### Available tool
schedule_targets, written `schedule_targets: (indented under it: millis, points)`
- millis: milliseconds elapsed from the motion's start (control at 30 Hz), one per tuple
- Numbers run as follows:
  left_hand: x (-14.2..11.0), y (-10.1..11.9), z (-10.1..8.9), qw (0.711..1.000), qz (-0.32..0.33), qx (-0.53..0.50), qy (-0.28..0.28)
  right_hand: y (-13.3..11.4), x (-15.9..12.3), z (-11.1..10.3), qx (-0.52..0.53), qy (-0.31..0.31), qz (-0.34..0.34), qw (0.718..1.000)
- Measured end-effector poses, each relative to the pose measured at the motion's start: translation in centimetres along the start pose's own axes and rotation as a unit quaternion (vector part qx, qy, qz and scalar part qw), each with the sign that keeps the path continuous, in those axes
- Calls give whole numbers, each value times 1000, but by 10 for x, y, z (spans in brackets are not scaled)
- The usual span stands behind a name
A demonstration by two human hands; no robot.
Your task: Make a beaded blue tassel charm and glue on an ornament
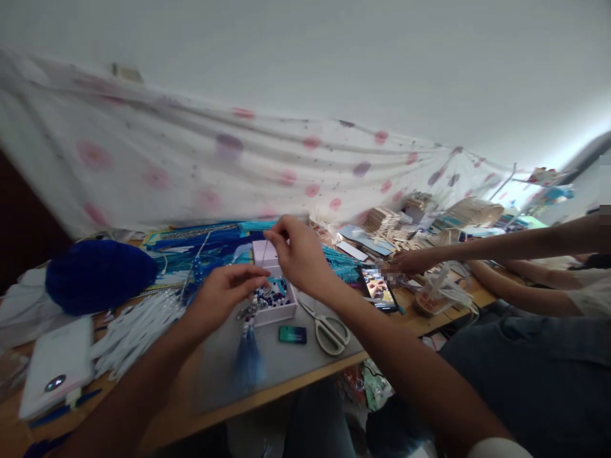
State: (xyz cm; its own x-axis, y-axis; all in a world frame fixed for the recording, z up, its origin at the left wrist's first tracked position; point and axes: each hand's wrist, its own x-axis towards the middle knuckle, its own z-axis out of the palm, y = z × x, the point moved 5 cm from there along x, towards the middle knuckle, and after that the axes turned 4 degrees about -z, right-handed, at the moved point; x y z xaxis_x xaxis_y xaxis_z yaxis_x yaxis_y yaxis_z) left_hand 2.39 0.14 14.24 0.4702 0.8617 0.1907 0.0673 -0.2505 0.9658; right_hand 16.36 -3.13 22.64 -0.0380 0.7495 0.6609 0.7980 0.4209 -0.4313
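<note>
My right hand (300, 254) is raised over the table, thumb and fingers pinched on a thin thread (265, 251). Lower and to its left, my left hand (226, 292) also pinches the thread, with thumb and forefinger close together. A blue tassel (248, 356) with a cluster of silvery beads (247, 310) at its top hangs just beneath my left hand, blurred. Behind my hands stands a small white box (281, 312) holding dark blue, white and red beads. How the thread joins the tassel cannot be made out.
Cream-handled scissors (329, 331) and a small green-blue case (293, 334) lie on the grey mat (214, 375). A lit phone (379, 289) is to the right, near a co-worker's hand (415, 261). At left are a blue velvet cushion (100, 273), white strips (138, 331) and a white device (60, 362).
</note>
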Motion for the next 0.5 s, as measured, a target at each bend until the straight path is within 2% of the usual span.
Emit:
schedule_targets:
  millis: [133, 267, 367, 500]
  points:
    - [19, 45, 13, 998, 55, 9, -41, 5, 31, -36, 103, 5, 76, 992]
    - [54, 80, 33, 991, 72, -54, -96, 12, 61, -70, 222, 21, 114, 968]
    - [81, 88, 55, 983, 83, -79, -146, 21, 78, -94, 229, 47, 130, 964]
    - [119, 70, 88, 981, 78, -92, -150, 43, 93, -120, 202, 93, 145, 964]
